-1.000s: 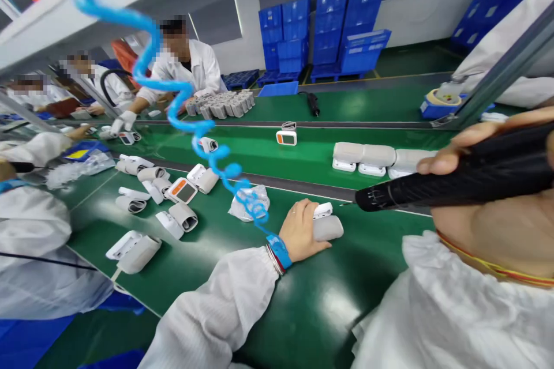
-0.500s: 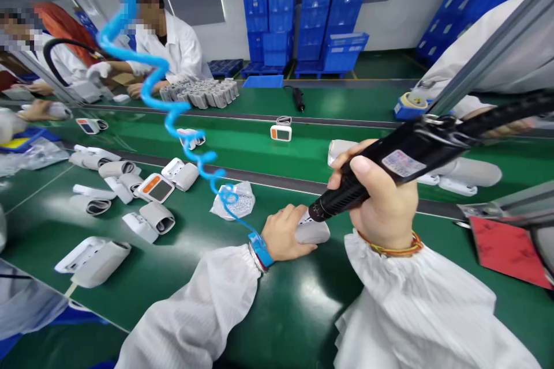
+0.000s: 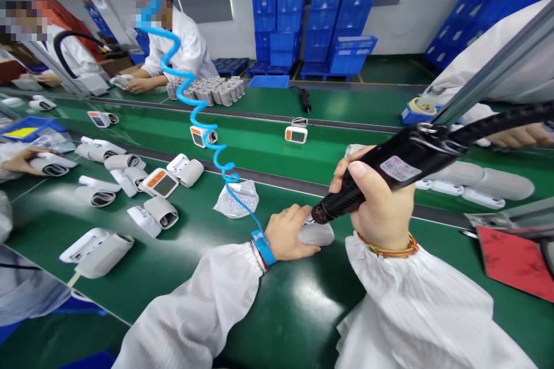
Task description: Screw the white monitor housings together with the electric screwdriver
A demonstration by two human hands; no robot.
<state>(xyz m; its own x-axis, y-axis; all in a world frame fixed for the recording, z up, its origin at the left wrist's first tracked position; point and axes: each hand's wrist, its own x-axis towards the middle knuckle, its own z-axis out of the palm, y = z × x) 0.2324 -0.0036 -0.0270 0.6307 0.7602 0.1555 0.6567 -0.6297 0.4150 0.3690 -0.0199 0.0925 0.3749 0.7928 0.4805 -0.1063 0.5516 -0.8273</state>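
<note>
My left hand (image 3: 289,234) is wrapped over a wrist blood pressure monitor (image 3: 317,234), pressing it to the green bench. Only its grey cuff and a bit of white case show past my fingers. Held slantwise in my right hand (image 3: 378,202) is a black electric screwdriver (image 3: 400,155). Its nose meets the white case beside my left fingers; the bit's tip is hidden. A blue coiled cord (image 3: 225,168) runs to the blue band on my left wrist. Beyond that hand lies a clear plastic bag of small screws (image 3: 237,199).
Several more monitors lie on the left, one showing its screen (image 3: 160,183). A conveyor (image 3: 255,153) carries others past the bench. A red sheet (image 3: 515,259) lies at right under a metal post (image 3: 497,57). Co-workers sit opposite; a co-worker's hand (image 3: 23,161) holds a monitor at far left.
The view has shifted slightly. Monitors on the conveyor have moved right. At far left, a co-worker's hand has brought a monitor down to the bench. My hands keep their hold, the screwdriver still against the case.
</note>
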